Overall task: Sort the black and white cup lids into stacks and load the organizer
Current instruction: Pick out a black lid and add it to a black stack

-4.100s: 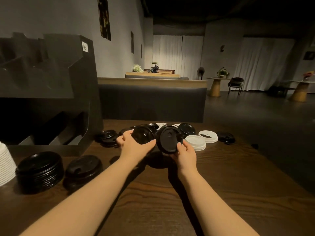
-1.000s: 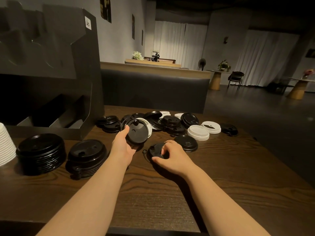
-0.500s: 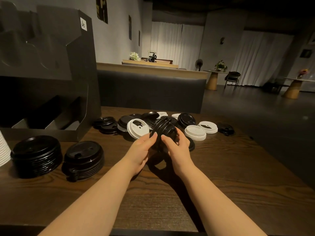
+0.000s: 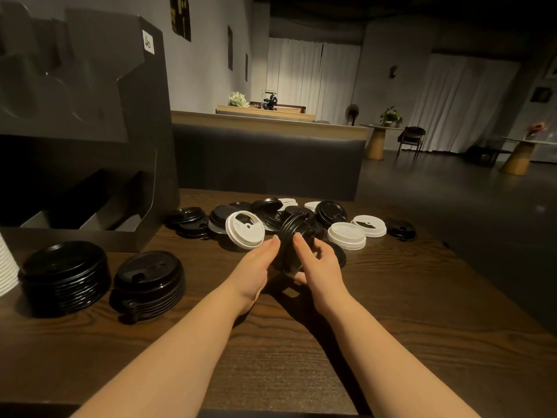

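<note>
Both the left hand [image 4: 256, 267] and right hand [image 4: 319, 263] are curling fingers around a few nested black lids [image 4: 291, 236], squaring them for stacking.

The table [image 4: 391, 312] is dark, matt, grained wood. The black lids [image 4: 149, 276] look like glossy plastic, the white lids [image 4: 346, 235] matt plastic. The organizer [image 4: 99, 95] is matt black.

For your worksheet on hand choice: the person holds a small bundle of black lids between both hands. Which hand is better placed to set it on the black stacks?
Probably the left hand: both black lid stacks sit on its side, so the right hand would cross over. The bundle of black lids is already gripped by both.
</note>
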The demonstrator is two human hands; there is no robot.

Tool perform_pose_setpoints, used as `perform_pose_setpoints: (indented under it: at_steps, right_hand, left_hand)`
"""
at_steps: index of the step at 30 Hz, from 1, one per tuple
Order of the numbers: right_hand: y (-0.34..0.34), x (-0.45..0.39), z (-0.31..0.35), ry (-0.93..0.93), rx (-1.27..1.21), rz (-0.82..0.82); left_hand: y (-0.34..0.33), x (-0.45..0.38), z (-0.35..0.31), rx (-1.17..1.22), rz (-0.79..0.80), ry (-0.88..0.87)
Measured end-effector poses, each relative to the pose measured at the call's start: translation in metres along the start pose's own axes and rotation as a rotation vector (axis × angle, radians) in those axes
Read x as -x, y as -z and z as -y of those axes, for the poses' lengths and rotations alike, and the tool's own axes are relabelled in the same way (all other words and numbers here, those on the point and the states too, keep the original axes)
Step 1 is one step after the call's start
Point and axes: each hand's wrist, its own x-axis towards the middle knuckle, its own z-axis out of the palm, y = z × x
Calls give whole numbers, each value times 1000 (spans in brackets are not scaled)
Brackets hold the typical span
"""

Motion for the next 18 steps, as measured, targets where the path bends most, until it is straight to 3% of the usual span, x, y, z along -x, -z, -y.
perform_pose_setpoints:
  at_steps: [4,9,11,15,18]
  right_hand:
    - [-2,-2,3,-74,-43,-19]
    - [-3,-9,0,-233,-219,14]
    - [-1,-7,-2,-188,-110,64]
    - [0,-2,0,33,123,-20]
    - [-5,-6,6,22,174,47]
  left_hand:
    - [-8,1,0,-121,-40,-61]
    - [0,-1,-6,205,-136,3]
    - [1,-2,-6,155,-138,12]
    - [-3,-5,-10,-38,-255,13]
    - [2,-8,-23,-117,-340,92]
